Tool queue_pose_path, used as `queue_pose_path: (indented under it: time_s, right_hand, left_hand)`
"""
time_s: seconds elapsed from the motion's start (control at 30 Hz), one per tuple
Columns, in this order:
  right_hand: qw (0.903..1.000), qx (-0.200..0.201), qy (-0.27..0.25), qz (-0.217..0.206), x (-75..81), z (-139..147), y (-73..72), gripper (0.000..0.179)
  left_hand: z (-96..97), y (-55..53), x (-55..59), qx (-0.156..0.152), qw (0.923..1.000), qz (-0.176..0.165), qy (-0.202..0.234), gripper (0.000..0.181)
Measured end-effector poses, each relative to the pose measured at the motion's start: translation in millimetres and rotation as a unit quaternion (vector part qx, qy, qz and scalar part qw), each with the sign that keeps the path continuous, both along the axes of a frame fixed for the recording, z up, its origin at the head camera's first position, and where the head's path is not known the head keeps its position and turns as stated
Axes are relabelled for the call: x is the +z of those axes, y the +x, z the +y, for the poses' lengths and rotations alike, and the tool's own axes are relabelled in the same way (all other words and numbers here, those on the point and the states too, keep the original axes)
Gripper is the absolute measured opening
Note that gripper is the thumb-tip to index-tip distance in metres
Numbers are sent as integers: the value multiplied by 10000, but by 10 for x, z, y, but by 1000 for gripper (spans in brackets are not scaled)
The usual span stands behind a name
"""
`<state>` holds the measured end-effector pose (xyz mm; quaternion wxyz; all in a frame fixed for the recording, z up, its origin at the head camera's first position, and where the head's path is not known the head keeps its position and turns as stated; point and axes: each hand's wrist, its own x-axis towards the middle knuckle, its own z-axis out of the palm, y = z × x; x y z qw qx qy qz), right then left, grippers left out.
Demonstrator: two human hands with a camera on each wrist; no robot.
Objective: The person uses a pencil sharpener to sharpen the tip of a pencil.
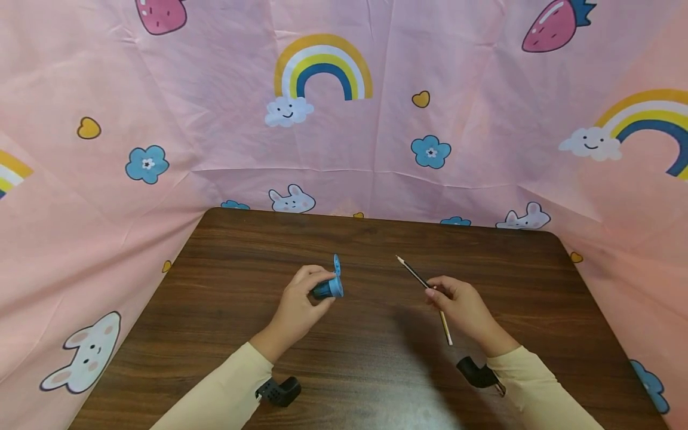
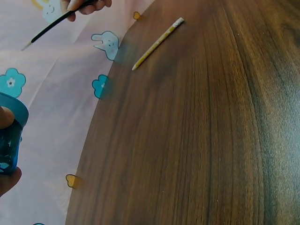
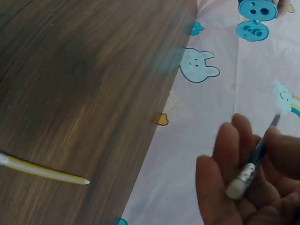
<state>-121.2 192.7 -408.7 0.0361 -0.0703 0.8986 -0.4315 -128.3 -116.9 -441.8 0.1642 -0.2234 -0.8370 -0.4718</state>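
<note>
My left hand point(image 1: 295, 304) grips a blue pencil sharpener point(image 1: 328, 288) between thumb and fingers, above the left-centre of the table. Its hinged lid point(image 1: 337, 263) stands flipped up. In the right wrist view, the sharpener point(image 3: 257, 10) shows two round holes of different sizes. My right hand point(image 1: 459, 304) pinches a black pencil point(image 1: 412, 272), its sharpened tip pointing up and left toward the back of the table. A pale eraser point(image 3: 236, 188) ends this pencil near my palm. Sharpener and pencil are apart, with a wide gap between them.
A yellow pencil point(image 1: 445, 328) lies on the dark wooden table point(image 1: 344, 370) below my right hand. Pink patterned cloth point(image 1: 226, 95) hangs behind the table and along both sides. Black wrist devices point(image 1: 279, 392) sit under both sleeves.
</note>
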Motion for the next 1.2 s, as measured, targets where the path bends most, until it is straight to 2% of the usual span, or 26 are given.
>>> queue_pose_path:
  time_s: [0.33,0.57,0.83,1.07,1.2]
  right_hand:
    - [9990,-332,280,-145,-70,110,-34,20]
    - [9954,-562,775,35,-142,207,-80,19]
    - [9924,-820,912,-78,-209,332,-90,23]
    - [9875,-1102,1110,-195,-281,450,-107,26]
    - [9833,-1225,1269,-437,-320,515,-121,27]
  left_hand:
    - [17,-53,-54,-24,9998,-147,-134,41]
    - [36,-74,-71,-2,9995,-227,-227,43]
    - [71,-111,-128,-13,9990,-381,-250,42]
    - [125,-135,-164,-44,9994,-183,-277,38]
    - [146,-156,-199,-6,9990,-9,-439,38]
